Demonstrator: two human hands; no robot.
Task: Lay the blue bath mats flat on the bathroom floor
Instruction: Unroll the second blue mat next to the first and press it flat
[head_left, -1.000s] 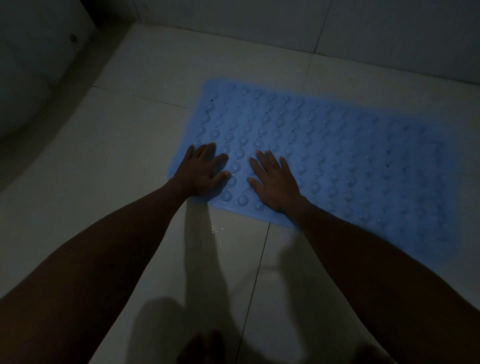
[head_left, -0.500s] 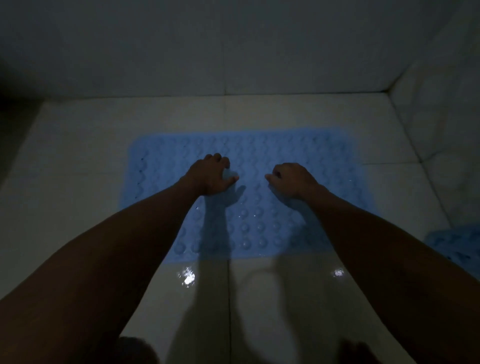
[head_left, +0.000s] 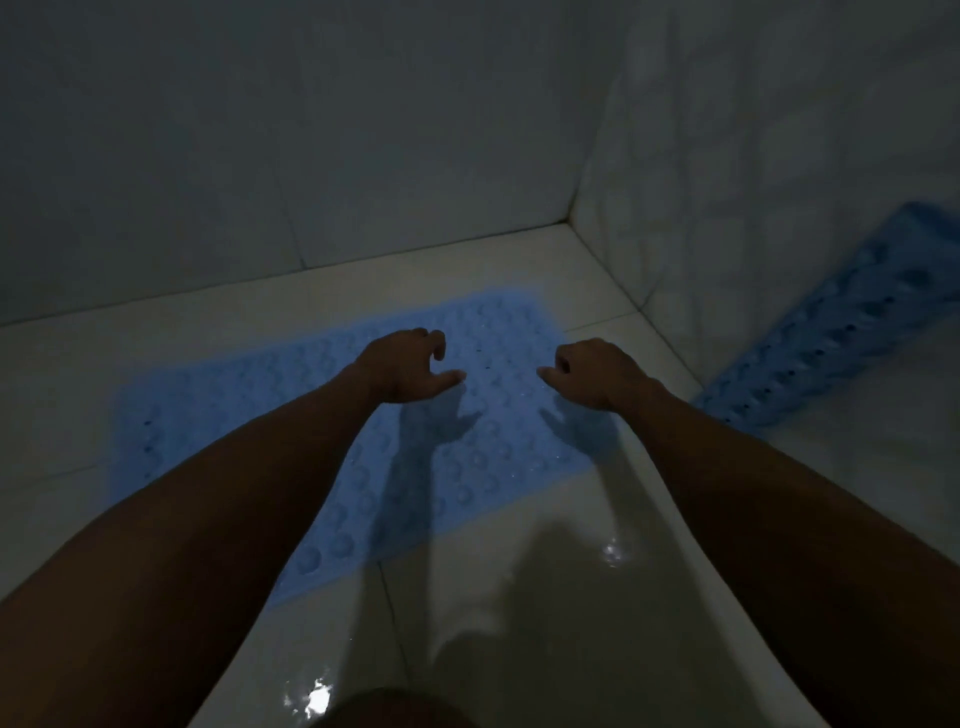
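Note:
A blue bath mat (head_left: 249, 410) with rows of round bumps lies flat on the white tiled floor, near the room's corner. Both my hands hover just above its far half, casting shadows on it. My left hand (head_left: 405, 371) has its fingers curled loosely and the thumb pointing right, holding nothing. My right hand (head_left: 597, 371) is likewise loosely curled and empty, the thumb pointing left. A second blue bath mat (head_left: 841, 327) leans tilted against the right wall, its lower end on the floor.
A tiled wall (head_left: 260, 156) runs across the back and another stands on the right, meeting in a corner beyond the mat. The floor (head_left: 519, 597) is wet and glossy with light reflections. My knee shows at the bottom edge.
My hands have lifted off the mat after pressing it down, and their fingers have curled. The view has swung right, bringing the second mat against the wall into sight.

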